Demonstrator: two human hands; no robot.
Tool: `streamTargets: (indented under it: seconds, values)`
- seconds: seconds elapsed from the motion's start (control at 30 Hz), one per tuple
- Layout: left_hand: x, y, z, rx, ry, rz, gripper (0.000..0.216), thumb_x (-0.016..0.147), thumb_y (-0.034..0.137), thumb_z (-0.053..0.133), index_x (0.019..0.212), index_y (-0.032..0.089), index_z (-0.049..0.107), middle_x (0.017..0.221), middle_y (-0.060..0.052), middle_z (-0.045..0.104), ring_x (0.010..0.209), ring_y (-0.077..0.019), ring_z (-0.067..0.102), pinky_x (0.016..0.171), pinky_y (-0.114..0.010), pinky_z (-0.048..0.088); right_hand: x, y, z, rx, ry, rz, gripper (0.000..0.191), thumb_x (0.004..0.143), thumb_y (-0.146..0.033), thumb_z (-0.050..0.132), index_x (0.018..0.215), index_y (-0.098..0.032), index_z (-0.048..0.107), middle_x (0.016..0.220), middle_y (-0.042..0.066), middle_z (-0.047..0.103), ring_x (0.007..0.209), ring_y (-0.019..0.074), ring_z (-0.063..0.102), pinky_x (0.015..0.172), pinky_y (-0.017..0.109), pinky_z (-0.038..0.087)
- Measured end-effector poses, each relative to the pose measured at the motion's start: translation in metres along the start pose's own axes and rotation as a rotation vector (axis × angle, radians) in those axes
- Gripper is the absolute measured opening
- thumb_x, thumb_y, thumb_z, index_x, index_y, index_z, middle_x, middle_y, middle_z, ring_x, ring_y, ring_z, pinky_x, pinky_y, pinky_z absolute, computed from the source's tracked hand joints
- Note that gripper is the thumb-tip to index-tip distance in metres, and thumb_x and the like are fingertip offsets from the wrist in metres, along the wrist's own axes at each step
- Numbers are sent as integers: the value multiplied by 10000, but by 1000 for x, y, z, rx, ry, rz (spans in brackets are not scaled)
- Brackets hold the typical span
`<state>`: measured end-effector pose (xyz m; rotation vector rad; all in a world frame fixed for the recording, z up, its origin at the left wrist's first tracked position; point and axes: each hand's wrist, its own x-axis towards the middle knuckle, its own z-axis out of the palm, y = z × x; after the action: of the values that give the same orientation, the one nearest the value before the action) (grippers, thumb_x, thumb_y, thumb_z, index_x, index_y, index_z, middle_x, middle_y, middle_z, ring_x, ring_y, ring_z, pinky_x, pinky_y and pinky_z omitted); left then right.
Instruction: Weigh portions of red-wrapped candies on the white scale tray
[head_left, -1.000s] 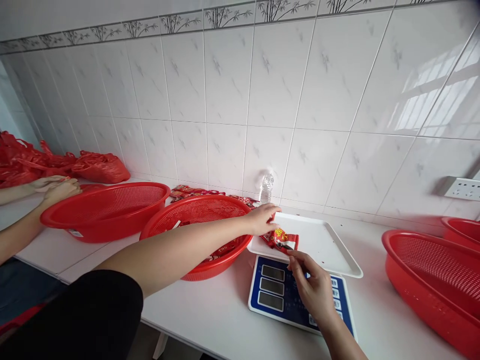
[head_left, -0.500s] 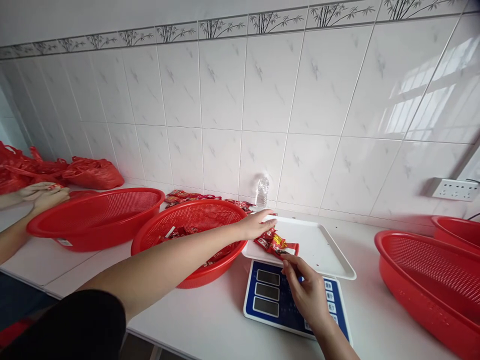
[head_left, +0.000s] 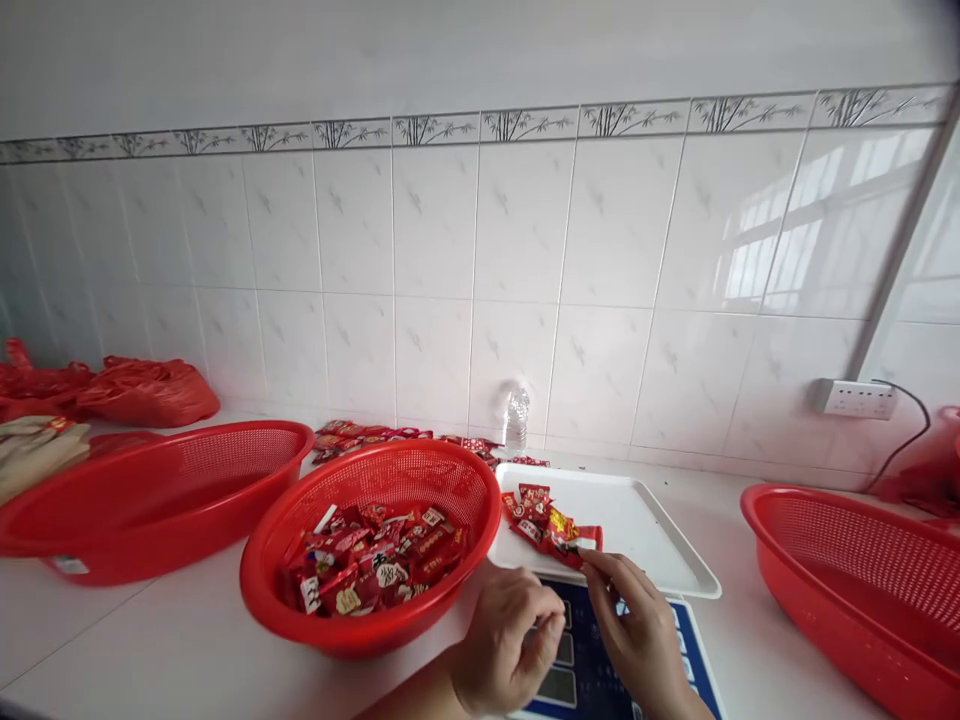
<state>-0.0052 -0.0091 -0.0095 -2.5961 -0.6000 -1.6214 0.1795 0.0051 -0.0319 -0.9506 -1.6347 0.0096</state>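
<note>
The tiled wall rises across the far side of your white table. Three big red plastic baskets stand on the table: the left basket, the right basket, and the middle basket, which holds a heap of red packets. Red plastic bags lie at the far left, with a co-worker's hands blurred at the left edge of view.

In front of you is a digital scale with a blue panel, partly covered by your hands. The white tray lies at the scale's far end.

Your left hand is above the scale's displays, its fingers curled closed and nothing showing in it. Your right hand is over the right part of the panel, thumb and forefinger together at the tray's near edge; you touch the packet with yellow print there, but I cannot tell whether you grip it.

A clear plastic bottle stands by the wall, beyond the tray. More packets line the wall's foot behind the middle basket. The small tray packets lie together at the tray's left side, touching the yellow-printed one.
</note>
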Motion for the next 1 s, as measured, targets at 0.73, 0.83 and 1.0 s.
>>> streamTargets:
  seconds: [0.73, 0.83, 1.0]
  values:
    - [-8, -15, -4, -181, -161, -209, 214, 940, 245, 422, 792, 193, 567, 679, -20, 601, 638, -142, 566, 604, -240, 435, 52, 28, -7, -83, -113, 402, 273, 693, -188, 494, 850, -216, 716, 954, 33, 671, 683, 145, 605, 652, 295, 500]
    - [-8, -15, -5, -184, -148, -200, 210, 936, 239, 429, 797, 195, 581, 690, -23, 620, 647, -145, 584, 607, -239, 444, 56, 29, -15, -12, -5, 414, 221, 697, -232, 495, 784, -190, 693, 913, 52, 667, 627, 143, 588, 571, 288, 492]
    - [-9, -16, -4, -201, -158, -209, 205, 934, 236, 439, 799, 196, 588, 698, -20, 629, 649, -143, 592, 605, -228, 448, 73, 23, -19, 152, 95, 424, 180, 736, -319, 552, 780, -164, 632, 689, 24, 634, 535, 144, 577, 511, 278, 464]
